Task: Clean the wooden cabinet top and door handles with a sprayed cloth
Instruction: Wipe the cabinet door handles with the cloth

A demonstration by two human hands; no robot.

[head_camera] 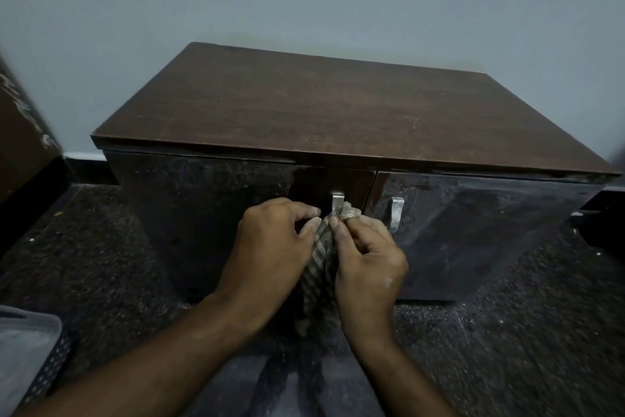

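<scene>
From the head camera, a low cabinet [338, 119] of dark brown wood grain stands against a pale wall, its flat rectangular top scuffed and dusty, its two glossy dark doors meeting near the middle of the front. Each door carries a slim, bent metal handle: the left handle [337, 202] and the right handle [396, 212], close on either side of the seam. A checked, woven cloth [321, 267] hangs bunched at the left handle, below the top's front edge. The left hand [270, 247] pinches the cloth's upper fold; the right hand [368, 264] is clenched on it too, fingertips meeting just under the handle. The speckled stone floor [101, 264] lies around.
</scene>
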